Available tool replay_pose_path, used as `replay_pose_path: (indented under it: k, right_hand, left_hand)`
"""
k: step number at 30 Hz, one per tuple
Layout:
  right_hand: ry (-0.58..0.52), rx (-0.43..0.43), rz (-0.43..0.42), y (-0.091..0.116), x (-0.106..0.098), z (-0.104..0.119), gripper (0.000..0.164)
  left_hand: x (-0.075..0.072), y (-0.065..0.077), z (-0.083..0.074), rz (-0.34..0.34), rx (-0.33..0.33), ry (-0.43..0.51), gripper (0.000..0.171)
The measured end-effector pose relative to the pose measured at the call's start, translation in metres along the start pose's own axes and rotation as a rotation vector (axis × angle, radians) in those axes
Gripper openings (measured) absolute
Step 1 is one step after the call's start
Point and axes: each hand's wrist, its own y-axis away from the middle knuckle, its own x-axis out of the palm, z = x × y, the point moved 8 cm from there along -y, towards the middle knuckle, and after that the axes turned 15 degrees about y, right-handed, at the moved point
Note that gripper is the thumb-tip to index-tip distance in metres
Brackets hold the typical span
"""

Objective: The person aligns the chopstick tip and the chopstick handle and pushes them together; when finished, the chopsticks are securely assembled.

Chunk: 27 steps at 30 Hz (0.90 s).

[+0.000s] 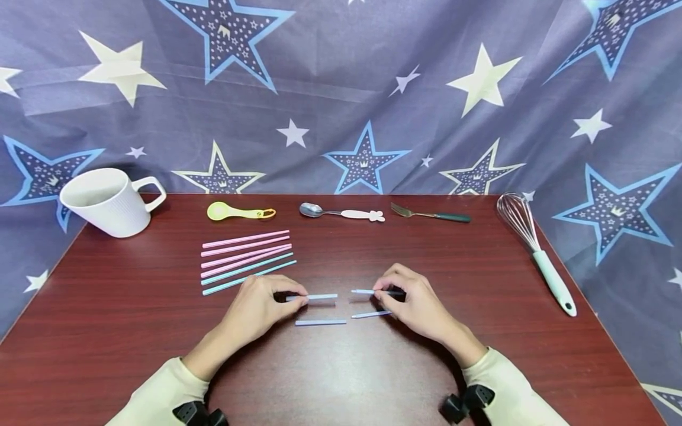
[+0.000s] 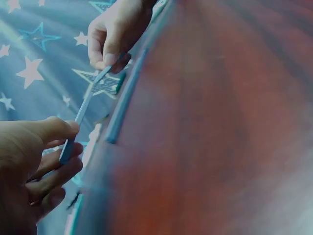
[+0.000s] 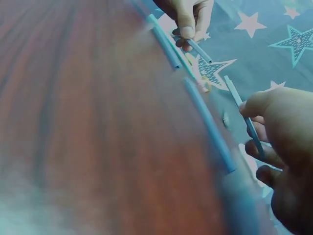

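Note:
Near the table's middle, my left hand (image 1: 260, 303) pinches a short pale blue straw piece (image 1: 325, 296) between thumb and fingertips. Across a small gap, my right hand (image 1: 414, 300) pinches a similar straw piece (image 1: 361, 291), which points toward the left one. Both held pieces are raised just off the tabletop. Below them on the wood lie two more blue-violet pieces: one straw piece (image 1: 321, 322) on the left and another straw piece (image 1: 366, 315) on the right, its right end close by my right hand. In the right wrist view, the right hand's straw piece (image 3: 234, 93) shows clearly.
Several pink straws (image 1: 242, 251) and two teal straws (image 1: 246, 277) lie beyond my left hand. Along the back are a white mug (image 1: 109, 207), yellow measuring spoon (image 1: 234, 212), spoon (image 1: 362, 215) and fork (image 1: 442, 216). A whisk (image 1: 551, 278) lies at right.

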Motion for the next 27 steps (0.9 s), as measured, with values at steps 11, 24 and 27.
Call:
replay_pose_path:
  k: [11, 24, 27]
  right_hand:
    - [-0.008, -0.027, -0.059, -0.017, -0.023, 0.018, 0.005]
    - [-0.011, -0.051, -0.081, -0.016, -0.021, 0.035, 0.003]
    - [-0.007, -0.054, -0.080, -0.016, -0.020, 0.037, 0.004]
  left_hand:
    - [-0.022, -0.011, -0.033, -0.032, 0.135, -0.016, 0.008]
    - [-0.024, -0.009, -0.038, -0.065, 0.168, 0.028, 0.011]
    - [-0.023, -0.009, -0.038, -0.056, 0.168, 0.031, 0.011]
